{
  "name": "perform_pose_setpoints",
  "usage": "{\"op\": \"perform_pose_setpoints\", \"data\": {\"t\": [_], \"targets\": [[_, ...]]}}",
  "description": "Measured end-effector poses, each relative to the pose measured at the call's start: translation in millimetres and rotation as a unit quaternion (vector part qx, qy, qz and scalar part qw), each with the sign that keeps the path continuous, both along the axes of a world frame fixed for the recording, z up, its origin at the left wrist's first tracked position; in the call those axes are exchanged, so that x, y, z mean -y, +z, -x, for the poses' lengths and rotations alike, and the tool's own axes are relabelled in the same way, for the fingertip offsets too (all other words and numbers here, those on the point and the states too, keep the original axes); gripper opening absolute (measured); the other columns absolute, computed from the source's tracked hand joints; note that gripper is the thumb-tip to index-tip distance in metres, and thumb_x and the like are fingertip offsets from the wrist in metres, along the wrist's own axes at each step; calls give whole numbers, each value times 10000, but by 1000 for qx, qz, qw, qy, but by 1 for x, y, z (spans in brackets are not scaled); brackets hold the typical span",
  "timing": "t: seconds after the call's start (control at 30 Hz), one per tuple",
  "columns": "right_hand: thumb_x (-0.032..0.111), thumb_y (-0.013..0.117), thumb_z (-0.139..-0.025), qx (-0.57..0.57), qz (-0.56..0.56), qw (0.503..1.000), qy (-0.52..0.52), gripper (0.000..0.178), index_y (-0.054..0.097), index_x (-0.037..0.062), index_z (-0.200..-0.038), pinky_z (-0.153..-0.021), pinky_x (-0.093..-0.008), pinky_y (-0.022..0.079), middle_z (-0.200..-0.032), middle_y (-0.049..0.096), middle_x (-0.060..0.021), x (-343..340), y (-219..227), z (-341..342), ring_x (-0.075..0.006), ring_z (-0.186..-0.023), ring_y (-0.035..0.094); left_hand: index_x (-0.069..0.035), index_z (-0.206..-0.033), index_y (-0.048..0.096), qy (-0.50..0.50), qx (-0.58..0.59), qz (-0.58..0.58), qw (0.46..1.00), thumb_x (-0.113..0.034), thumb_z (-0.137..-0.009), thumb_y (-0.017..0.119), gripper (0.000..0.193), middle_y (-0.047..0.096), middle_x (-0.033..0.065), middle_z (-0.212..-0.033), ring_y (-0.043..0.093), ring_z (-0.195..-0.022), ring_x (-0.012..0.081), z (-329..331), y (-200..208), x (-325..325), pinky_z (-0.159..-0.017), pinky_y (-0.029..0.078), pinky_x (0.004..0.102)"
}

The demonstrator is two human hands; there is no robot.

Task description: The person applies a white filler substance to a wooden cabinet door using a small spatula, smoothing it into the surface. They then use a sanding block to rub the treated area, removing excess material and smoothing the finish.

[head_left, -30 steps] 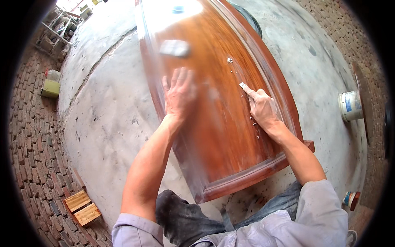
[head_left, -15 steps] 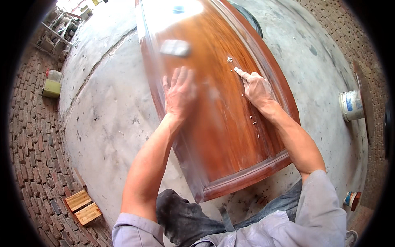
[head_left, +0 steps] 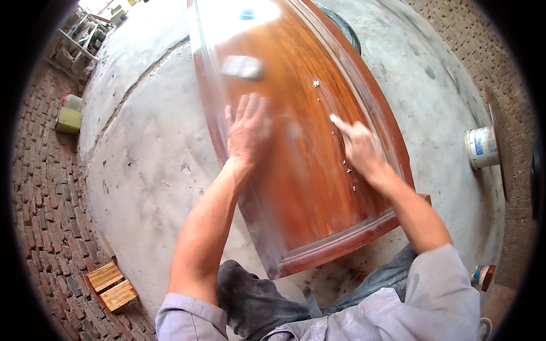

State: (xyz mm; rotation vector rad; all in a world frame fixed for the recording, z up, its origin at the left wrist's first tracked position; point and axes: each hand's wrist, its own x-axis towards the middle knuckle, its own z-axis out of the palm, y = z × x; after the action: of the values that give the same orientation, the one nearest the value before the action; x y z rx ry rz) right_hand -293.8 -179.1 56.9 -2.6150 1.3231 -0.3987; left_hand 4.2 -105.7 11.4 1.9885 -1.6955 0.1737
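Observation:
A long, glossy reddish-brown wooden panel (head_left: 318, 187) with a raised moulded border lies in front of me. My left hand (head_left: 248, 131) rests flat on its left side, fingers stretched out and holding nothing. Beyond those fingertips sits a blurred whitish block (head_left: 243, 67). My right hand (head_left: 362, 146) is over the right part of the panel, its index finger pointing forward with a white tip and the other fingers curled under. Whether those curled fingers hold anything is hidden. Small white crumbs (head_left: 316, 84) dot the wood in a line around this hand.
Grey concrete floor (head_left: 142, 153) surrounds the panel, with brick paving (head_left: 51, 187) at the left. A white bucket (head_left: 482, 146) stands at the right, a small tin (head_left: 482, 276) nearer me. A slatted wooden piece (head_left: 112, 286) and a yellowish container (head_left: 69, 120) are at the left.
My right hand has slid toward me along the panel, its fingertip leaving the spot near the farthest white crumbs. My left hand stays in place.

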Motion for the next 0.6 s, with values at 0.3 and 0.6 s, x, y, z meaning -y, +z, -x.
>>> {"op": "perform_pose_setpoints", "data": {"t": [0.3,0.6], "targets": [[144,603,-1041,-12,-12,999,-41,426,670,250,-1447,-688,-521,603,-915,657,-172,-20,4,14,-408,-734,716,-131,-1493,613,-2,6,-9,1000,-243,-1026,596,481,531,101,-1608,404,-1546,293,7,-2,4,-1294,211,567],[123,592,-1039,5,25,999,-27,415,693,251,-1421,-695,-515,587,-870,648,-174,-12,-3,10,-394,-745,715,-138,-1493,616,-2,5,-2,1000,-245,-1022,597,483,526,99,-1614,415,-1541,292,6,0,4,-1289,222,570]]}}
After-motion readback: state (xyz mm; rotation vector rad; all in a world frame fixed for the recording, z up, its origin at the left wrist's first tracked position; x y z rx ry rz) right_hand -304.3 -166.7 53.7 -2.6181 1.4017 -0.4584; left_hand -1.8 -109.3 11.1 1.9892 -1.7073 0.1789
